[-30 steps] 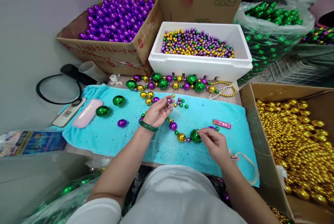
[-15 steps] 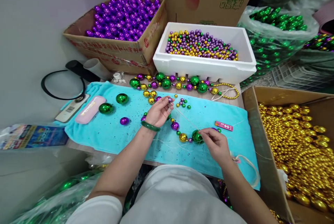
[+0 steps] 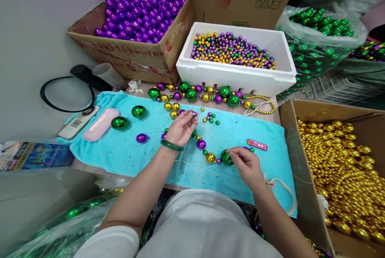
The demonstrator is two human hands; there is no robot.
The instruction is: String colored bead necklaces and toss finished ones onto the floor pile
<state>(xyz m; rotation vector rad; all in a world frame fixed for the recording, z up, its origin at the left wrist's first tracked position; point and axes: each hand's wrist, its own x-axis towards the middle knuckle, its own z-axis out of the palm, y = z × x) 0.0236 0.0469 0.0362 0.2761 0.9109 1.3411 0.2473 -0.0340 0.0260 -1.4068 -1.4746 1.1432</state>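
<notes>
My left hand [image 3: 181, 129], with a green bangle [image 3: 172, 145] at its wrist, pinches a small purple bead [image 3: 194, 114]. A long thin needle [image 3: 211, 134] runs from that bead down to my right hand [image 3: 245, 163], whose thumb and fingers are closed on its lower end. Below lies a partly strung row of beads, with a purple bead [image 3: 201, 144], a gold bead [image 3: 210, 157] and a large green bead [image 3: 226, 157] beside my right fingertips. Pale thread [image 3: 200, 165] trails over the blue towel [image 3: 114, 157]. Part of the row is hidden behind my hands.
A finished-looking bead strand [image 3: 191, 94] lies behind the towel. Loose green beads [image 3: 120, 123], a pink case [image 3: 100, 124] and a small pink packet [image 3: 257, 145] rest on it. Around stand a white foam box [image 3: 234, 74], a carton of purple beads [image 3: 144, 59] and a carton of gold beads [image 3: 303, 169].
The view has shifted slightly. Both hands keep nearly the same pose, with the needle still stretched between them and the small purple bead at my left fingertips.
</notes>
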